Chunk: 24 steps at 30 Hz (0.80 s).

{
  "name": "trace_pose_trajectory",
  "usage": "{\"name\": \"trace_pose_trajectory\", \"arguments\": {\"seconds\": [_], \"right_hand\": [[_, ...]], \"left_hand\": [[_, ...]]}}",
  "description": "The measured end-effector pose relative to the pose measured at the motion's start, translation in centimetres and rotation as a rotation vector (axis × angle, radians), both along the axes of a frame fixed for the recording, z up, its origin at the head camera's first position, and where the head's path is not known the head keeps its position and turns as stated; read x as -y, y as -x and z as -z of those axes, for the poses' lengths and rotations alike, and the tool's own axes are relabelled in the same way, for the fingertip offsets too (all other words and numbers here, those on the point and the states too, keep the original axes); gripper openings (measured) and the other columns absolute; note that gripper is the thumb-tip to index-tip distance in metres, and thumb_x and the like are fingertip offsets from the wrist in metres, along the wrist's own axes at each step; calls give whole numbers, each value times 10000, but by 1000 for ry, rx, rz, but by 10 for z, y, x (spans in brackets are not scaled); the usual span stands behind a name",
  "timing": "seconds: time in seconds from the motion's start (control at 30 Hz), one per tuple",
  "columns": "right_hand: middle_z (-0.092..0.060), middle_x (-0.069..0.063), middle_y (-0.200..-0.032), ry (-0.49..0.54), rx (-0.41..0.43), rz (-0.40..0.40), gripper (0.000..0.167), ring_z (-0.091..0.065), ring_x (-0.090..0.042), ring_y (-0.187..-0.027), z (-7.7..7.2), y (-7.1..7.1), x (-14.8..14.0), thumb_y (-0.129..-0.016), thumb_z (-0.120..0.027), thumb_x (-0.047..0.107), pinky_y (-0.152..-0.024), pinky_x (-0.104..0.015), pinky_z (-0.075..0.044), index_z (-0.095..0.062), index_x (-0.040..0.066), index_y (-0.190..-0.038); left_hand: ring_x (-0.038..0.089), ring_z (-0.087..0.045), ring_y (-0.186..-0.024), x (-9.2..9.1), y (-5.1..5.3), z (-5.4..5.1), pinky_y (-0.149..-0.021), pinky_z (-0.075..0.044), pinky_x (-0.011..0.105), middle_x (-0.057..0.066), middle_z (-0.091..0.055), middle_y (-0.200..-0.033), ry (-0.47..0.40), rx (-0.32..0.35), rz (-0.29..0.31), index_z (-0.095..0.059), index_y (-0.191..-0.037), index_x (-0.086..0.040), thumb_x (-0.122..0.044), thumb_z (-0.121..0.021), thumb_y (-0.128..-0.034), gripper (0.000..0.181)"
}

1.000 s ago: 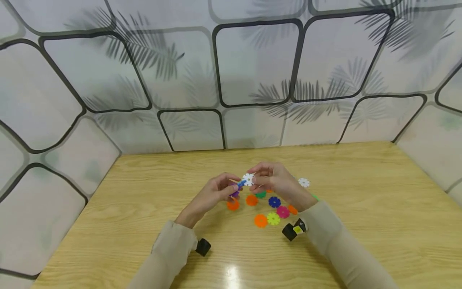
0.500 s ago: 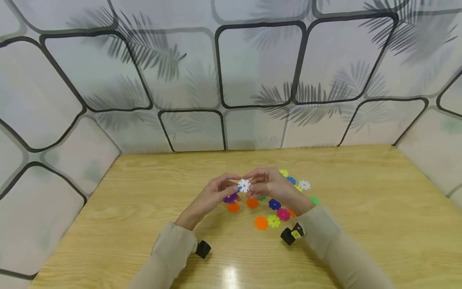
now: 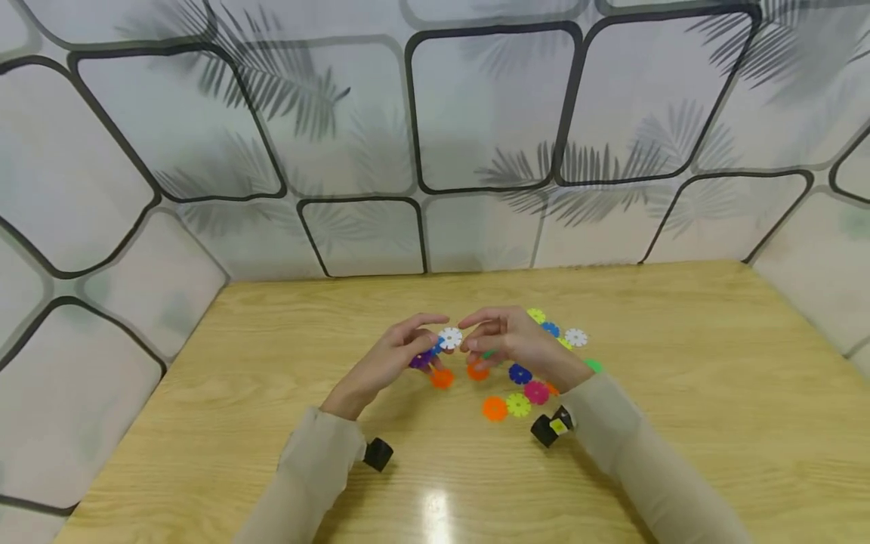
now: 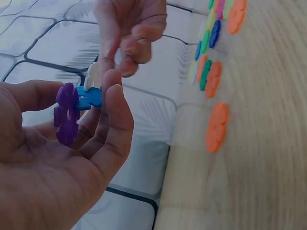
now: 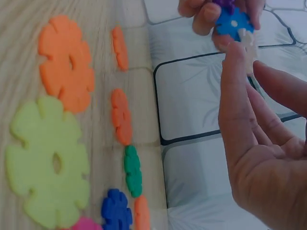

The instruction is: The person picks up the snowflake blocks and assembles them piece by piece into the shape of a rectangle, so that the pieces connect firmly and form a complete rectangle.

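Note:
In the head view my left hand holds several notched snowflake discs joined together: a purple disc, a blue disc and a white disc. The left wrist view has the thumb against the purple one, with curled fingers behind the blue one. My right hand hovers just right of the white disc, fingers bent loosely and thumb apart. Nothing shows between them, and a narrow gap appears to separate fingertips and disc. An orange disc lies on the table below the left hand.
Loose discs lie on the wooden table under and around the right hand, among them a yellow disc, a pink disc, a dark blue disc and a white loose disc. A patterned wall stands behind.
The right fingers were on the white disc and have come off it. The joined discs have shifted slightly left with the left hand, and the white disc now sits against the blue one.

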State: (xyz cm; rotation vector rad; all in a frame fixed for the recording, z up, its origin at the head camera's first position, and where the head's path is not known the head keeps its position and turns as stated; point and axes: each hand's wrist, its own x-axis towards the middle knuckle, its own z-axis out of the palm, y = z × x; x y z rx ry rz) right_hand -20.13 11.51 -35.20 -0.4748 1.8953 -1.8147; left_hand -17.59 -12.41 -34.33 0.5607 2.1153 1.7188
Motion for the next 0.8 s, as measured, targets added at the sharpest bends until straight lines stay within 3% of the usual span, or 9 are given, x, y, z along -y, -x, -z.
{"name": "trace_pose_trajectory", "arguments": {"seconds": [0.3, 0.47, 0.63, 0.8], "right_hand": [[-697, -236, -1132, -160, -28, -56, 358, -714, -311, -932, 7, 12, 15, -976, -637, 42, -799, -435, -592, -557, -84, -1301], [-712, -204, -1064, -271, -68, -123, 290, -711, -280, -875, 6, 16, 24, -965, -638, 45, -745, -409, -600, -623, -86, -1223], [-712, -197, -973, -317, -60, -162, 284, -706, -263, -800, 5, 19, 32, -947, -651, 12, -704, -402, -603, -631, -117, -1199], [-713, -176, -865, -353, -55, -174, 290, -697, -249, -732, 6, 20, 41, -914, -663, -13, -702, -399, -604, -630, -126, -1179]], "left_hand": [[378, -659, -886, 5, -1, -5, -858, -527, 585, 277, -596, -1092, -10, 29, -45, -505, -1429, 33, -120, -413, -1102, 373], [400, -657, -916, 8, 0, -5, -824, -553, 449, 273, -600, -1110, 16, 16, -84, -513, -1432, 15, -129, -428, -1097, 374], [250, -665, -841, 12, 3, -6, -753, -542, 304, 226, -619, -1050, 7, 0, -111, -514, -1421, 35, -123, -435, -1093, 373], [163, -654, -812, 17, 3, -8, -748, -535, 265, 101, -650, -1034, -9, -2, -140, -513, -1411, 49, -135, -446, -1093, 374]]}}
